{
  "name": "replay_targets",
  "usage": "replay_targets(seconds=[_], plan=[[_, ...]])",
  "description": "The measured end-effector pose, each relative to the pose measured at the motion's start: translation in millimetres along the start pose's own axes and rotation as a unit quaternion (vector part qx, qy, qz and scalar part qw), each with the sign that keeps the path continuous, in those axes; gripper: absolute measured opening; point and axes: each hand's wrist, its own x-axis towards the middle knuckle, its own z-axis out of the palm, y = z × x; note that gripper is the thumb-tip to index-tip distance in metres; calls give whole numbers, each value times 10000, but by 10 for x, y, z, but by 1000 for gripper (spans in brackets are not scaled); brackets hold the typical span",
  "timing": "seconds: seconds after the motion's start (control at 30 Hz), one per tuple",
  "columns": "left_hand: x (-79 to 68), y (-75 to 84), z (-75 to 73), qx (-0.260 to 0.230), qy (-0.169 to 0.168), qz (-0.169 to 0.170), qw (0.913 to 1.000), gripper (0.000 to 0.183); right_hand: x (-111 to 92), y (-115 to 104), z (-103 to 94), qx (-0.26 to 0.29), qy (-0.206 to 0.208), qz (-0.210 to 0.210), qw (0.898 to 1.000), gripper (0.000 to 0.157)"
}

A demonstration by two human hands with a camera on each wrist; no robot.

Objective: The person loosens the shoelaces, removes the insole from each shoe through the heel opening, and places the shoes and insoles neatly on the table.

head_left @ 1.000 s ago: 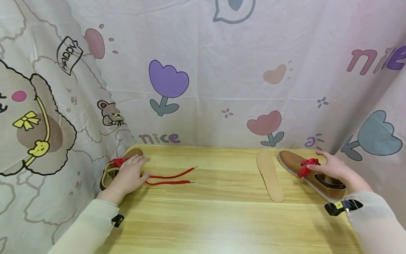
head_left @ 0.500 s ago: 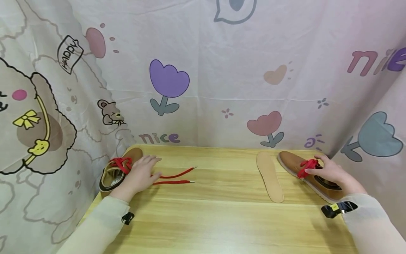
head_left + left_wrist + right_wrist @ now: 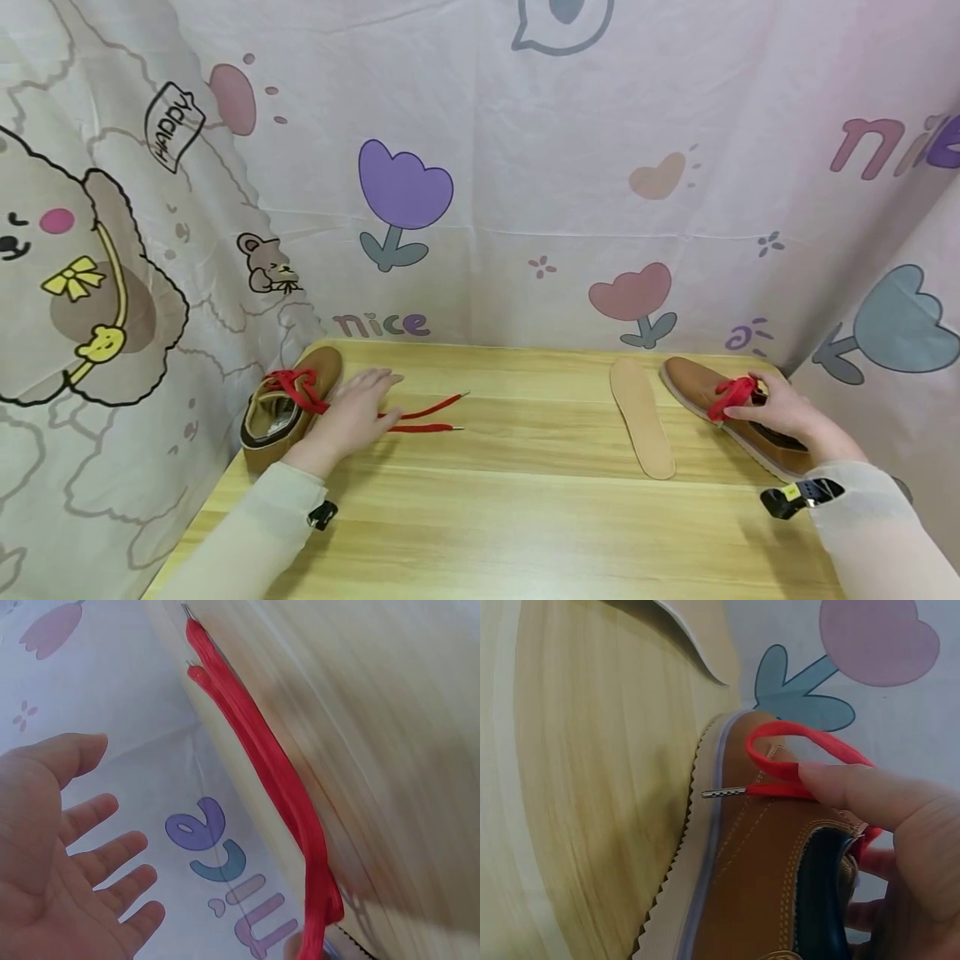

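Note:
At the left lies a brown shoe with red laces threaded across its opening. Beside it, my left hand hovers with fingers spread, holding nothing. Two loose ends of the left red shoelace stretch across the tabletop, close to but apart from the fingers. On the right stands a second brown shoe, toe pointing back and left. My right hand is over its opening, and thumb and fingers pinch its red shoelace, where a loop and a metal-tipped end show. Some right fingertips are partly hidden behind the shoe.
A tan insole lies flat on the wooden table, left of the right shoe. Printed curtains hang at the back and along both sides, close to the two shoes.
My left hand has moved right, off the left shoe, uncovering its opening and laces. My right hand has lowered slightly onto the right shoe's red lace. Shoes and insole stay put.

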Motion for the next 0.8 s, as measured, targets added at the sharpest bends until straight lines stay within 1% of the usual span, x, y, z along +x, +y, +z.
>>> replay_targets(seconds=[0.13,0.27,0.37,0.47,0.6,0.7,0.73,0.8], plan=[[18,55,31,-51,-100,-7,9999,53,25,42,50,-286,173,-56,9994,88],[28,98,57,-38,-153,2,9999,53,50,55,79,-607,219,-50,9979,85],[44,132,75,-10,-190,40,9998,54,48,38,77,-660,98,-4,9978,86],[72,170,93,-12,-232,69,9997,54,45,14,78,-550,-48,67,9985,88],[99,229,103,-39,-268,53,9996,54,40,-14,75,-499,-266,447,9974,95],[105,258,107,-47,-303,48,9995,54,52,-41,72,-628,-428,753,9943,101],[108,265,109,-55,-318,50,9995,55,59,-52,71,-663,-467,813,9934,102],[115,270,118,-50,-347,40,9994,55,78,-72,73,-704,-520,771,9932,102]])
